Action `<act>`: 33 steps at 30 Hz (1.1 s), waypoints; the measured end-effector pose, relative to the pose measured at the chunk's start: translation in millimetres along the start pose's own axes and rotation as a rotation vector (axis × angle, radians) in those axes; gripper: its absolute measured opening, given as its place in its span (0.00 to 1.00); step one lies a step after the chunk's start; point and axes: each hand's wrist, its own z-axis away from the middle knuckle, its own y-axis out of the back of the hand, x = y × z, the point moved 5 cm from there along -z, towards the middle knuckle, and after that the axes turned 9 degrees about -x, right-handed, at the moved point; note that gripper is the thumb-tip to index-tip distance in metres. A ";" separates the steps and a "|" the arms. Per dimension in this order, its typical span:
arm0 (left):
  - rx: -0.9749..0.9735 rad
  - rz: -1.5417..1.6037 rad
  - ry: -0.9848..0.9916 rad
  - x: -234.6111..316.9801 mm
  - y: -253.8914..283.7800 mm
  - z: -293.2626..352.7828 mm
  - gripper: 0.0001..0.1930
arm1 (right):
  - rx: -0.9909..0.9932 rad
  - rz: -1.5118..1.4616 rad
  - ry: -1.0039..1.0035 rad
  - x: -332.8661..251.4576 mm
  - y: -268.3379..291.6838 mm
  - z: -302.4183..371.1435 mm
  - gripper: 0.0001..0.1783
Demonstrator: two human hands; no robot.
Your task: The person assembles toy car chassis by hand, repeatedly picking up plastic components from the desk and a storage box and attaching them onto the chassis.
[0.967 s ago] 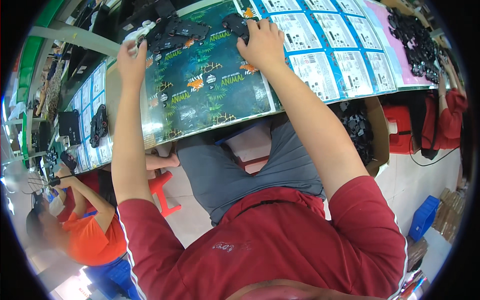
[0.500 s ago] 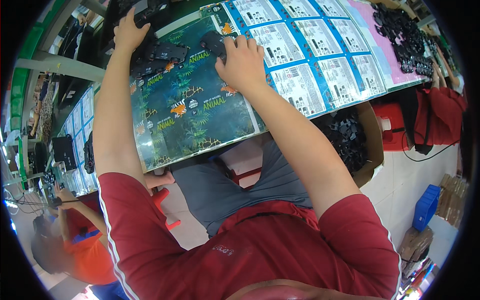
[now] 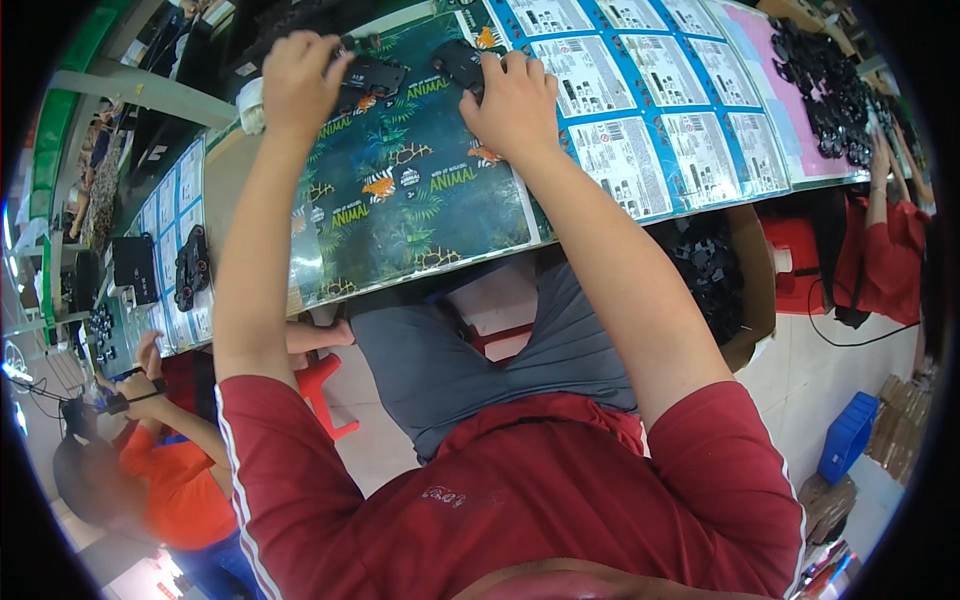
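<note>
My right hand (image 3: 515, 108) rests on the dark printed mat (image 3: 400, 225), its fingers and thumb around the right end of a black toy car body (image 3: 457, 60). My left hand (image 3: 300, 85) is at the far left of the mat, fingers curled downward over dark parts. What it grips is mostly hidden; a black piece shows beside its thumb. Another black toy car body (image 3: 377, 77) lies just right of the left hand, partly covered by it.
Printed label sheets (image 3: 615, 160) cover the table to the right, with a pile of black parts (image 3: 815, 90) beyond. Below the edge stands a cardboard box (image 3: 752, 270) of black pieces. One co-worker (image 3: 185, 490) sits left, another (image 3: 890, 250) right. A white roll (image 3: 250, 105) stands near my left wrist.
My left hand has come back from the dark pile at the far edge, and its fingers have curled in. My right hand stays at the same car body. The view has shifted slightly.
</note>
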 end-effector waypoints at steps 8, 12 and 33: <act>-0.210 0.102 0.305 53.9 -12.9 77.3 0.21 | 0.020 0.003 0.012 -4.9 -3.1 0.7 0.26; -0.142 0.278 0.411 89.4 -1.8 111.6 0.19 | 0.055 0.014 0.016 -3.6 -5.0 2.2 0.26; -0.278 0.420 0.529 114.2 5.7 131.2 0.04 | -0.108 0.048 -0.145 140.4 125.9 141.1 0.28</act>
